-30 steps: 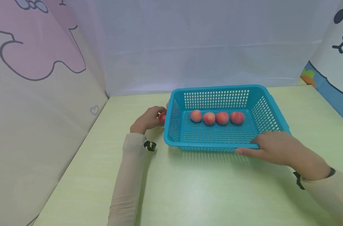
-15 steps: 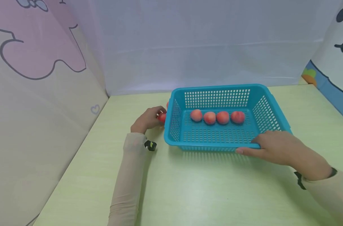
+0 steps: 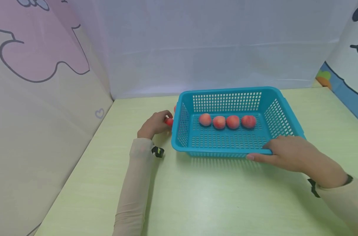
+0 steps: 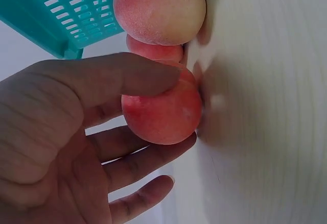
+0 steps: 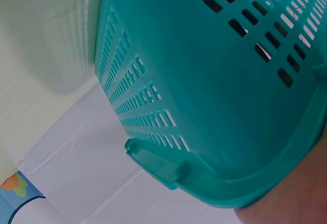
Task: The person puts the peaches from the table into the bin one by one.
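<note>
My left hand (image 3: pixel 154 125) pinches a red peach (image 4: pixel 166 114) just left of the blue plastic basket, thumb over it and fingers beneath in the left wrist view. Close by sit a paler peach (image 4: pixel 161 9) and another peach (image 4: pixel 149 48), partly hidden behind it. The basket (image 3: pixel 220 150) has lattice walls, and several peaches (image 3: pixel 233 122) lie in a row on its floor. At the basket's front right rim, my right hand (image 3: pixel 298 154) grips with the thumb outside and the fingers inside. The right wrist view shows the basket's outer wall (image 5: pixel 199 106) and little of that hand.
The basket stands on a pale green-yellow table (image 3: pixel 208 200). A white sheet (image 3: pixel 214 46) hangs behind the table's back edge. On the left is a cloth wall with a pink cartoon (image 3: pixel 43 42), and on the right a cartoon-printed panel (image 3: pixel 344 68).
</note>
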`<state>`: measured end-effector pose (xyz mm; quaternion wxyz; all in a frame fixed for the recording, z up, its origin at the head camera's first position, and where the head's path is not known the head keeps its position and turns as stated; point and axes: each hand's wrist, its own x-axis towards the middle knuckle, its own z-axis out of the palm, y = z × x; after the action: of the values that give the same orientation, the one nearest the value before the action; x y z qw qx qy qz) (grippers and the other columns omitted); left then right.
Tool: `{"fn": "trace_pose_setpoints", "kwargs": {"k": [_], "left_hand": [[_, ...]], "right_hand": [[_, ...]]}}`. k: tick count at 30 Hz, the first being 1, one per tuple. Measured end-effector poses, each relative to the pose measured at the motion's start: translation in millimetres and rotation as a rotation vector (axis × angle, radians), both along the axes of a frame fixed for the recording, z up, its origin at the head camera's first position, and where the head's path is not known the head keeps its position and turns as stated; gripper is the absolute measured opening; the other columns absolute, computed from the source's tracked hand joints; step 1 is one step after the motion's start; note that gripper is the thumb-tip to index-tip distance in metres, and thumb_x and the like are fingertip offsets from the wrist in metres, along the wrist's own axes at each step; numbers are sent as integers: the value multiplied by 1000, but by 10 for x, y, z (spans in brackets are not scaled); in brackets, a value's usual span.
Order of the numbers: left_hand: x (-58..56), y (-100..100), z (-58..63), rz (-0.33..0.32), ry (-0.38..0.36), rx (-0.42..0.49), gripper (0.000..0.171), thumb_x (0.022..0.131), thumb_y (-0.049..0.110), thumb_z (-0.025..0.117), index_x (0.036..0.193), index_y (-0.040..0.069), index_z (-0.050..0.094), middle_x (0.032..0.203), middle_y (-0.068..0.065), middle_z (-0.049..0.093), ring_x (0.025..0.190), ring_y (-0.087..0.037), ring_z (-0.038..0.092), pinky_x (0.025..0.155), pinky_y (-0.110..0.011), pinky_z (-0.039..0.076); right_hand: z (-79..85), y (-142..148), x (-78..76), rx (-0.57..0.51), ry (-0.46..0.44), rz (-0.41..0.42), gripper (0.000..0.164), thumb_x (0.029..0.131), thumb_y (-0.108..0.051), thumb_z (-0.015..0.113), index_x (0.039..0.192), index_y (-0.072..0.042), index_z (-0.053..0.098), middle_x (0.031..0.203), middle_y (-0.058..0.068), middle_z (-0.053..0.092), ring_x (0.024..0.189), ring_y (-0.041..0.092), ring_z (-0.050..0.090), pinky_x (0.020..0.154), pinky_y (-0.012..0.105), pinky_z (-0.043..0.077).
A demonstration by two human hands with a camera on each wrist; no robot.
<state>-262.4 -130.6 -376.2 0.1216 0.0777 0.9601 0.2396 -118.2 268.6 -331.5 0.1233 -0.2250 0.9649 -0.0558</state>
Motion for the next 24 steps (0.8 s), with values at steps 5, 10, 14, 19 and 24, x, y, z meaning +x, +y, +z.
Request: {"fn": "trace_pose_setpoints", "kwargs": {"k": [5, 10, 14, 19, 24], "left_hand": [[-21, -13, 15, -7, 32, -22, 36, 85, 25, 68, 115, 13, 52, 107, -5, 58, 94, -24, 52, 82, -42, 47], [-33, -37, 21, -9, 55, -20, 32, 88, 25, 63, 114, 14, 49, 104, -5, 58, 92, -24, 53, 80, -41, 47], [-36, -32, 43, -31, 60, -6, 34, 91, 28, 58, 122, 16, 51, 109, -5, 57, 96, -24, 52, 82, -43, 47], [-20, -30, 106, -66, 102, 22, 33, 92, 28, 48, 122, 14, 55, 106, -5, 56, 95, -24, 49, 78, -41, 47], [26, -47, 192, -48, 147, 62, 30, 92, 22, 43, 116, 11, 54, 99, -6, 55, 87, -24, 50, 73, -37, 44]], "right_hand": [[6, -2, -2, 0, -2, 1, 59, 87, -71, 43, 89, -19, 70, 59, -10, 50, 60, 9, 52, 49, 31, 43], [7, -2, 1, -1, -2, 0, 59, 87, -71, 43, 90, -19, 70, 59, -10, 49, 59, 9, 52, 48, 31, 42], [-1, 1, 0, -1, -3, 0, 58, 87, -71, 43, 89, -20, 70, 58, -9, 48, 59, 8, 51, 48, 31, 41], [-4, 4, 3, -7, 2, 0, 56, 87, -71, 43, 86, -21, 70, 57, -9, 47, 58, 8, 50, 47, 30, 40], [-6, 0, 2, -4, 7, -8, 57, 86, -73, 42, 83, -22, 69, 55, -9, 46, 57, 8, 49, 47, 29, 40]]}}
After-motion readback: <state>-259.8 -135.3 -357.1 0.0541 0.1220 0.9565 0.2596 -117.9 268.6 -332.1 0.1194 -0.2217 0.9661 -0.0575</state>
